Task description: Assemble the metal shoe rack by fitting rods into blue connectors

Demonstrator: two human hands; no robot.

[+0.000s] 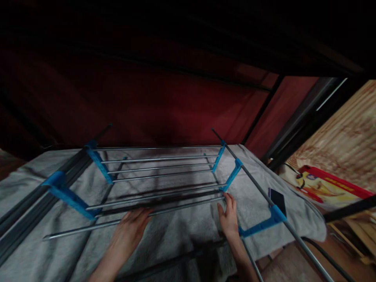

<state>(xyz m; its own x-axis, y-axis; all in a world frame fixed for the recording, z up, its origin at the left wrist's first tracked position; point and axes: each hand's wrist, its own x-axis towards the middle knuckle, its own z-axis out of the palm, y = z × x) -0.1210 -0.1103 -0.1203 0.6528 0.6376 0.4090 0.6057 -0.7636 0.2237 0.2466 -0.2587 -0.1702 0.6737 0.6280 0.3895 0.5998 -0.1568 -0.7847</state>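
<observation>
A metal drying rack with grey rods and blue plastic brackets lies folded flat on a grey blanket. My left hand rests palm down on the blanket, fingers touching a loose-looking rod at the rack's near side. My right hand lies by the right end of the near rods, fingertips touching the rod close to a blue bracket. Neither hand clearly grips anything.
A dark phone lies on the blanket by the rack's right rail. Dark red fabric hangs behind. A black frame post stands at the right. A colourful printed mat lies on the floor at right.
</observation>
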